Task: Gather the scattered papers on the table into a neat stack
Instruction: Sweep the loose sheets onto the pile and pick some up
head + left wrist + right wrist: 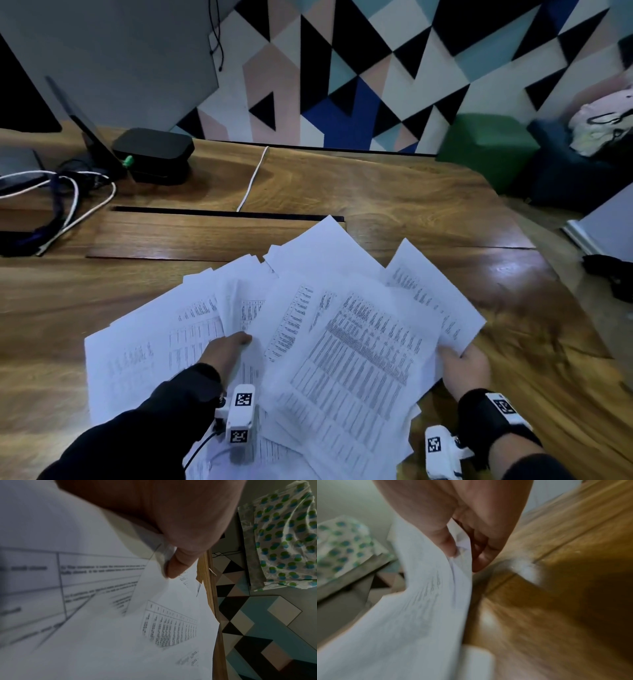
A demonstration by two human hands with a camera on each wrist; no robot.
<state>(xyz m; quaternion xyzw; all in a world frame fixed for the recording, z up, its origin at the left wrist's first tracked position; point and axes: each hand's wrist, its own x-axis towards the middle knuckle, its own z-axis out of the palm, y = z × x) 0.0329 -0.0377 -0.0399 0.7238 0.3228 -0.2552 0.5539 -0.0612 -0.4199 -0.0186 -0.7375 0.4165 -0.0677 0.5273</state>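
Spanning the frame, a glossy wood-grain table [394, 192] bearing fanned white printed papers [342, 342] at its near edge, left hand [222, 353] pinching several sheets, right hand [466, 366] pinching one sheet's curled right corner.

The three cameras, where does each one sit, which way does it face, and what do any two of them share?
Head: worn on the head, looking forward and down at the papers on the table; both hands and sleeves show.
Left wrist: looks along the left hand, whose thumb pinches a sheet.
Right wrist: looks along the right hand, which pinches the sheets' edge above the wood.
Shared: all three show papers and table.
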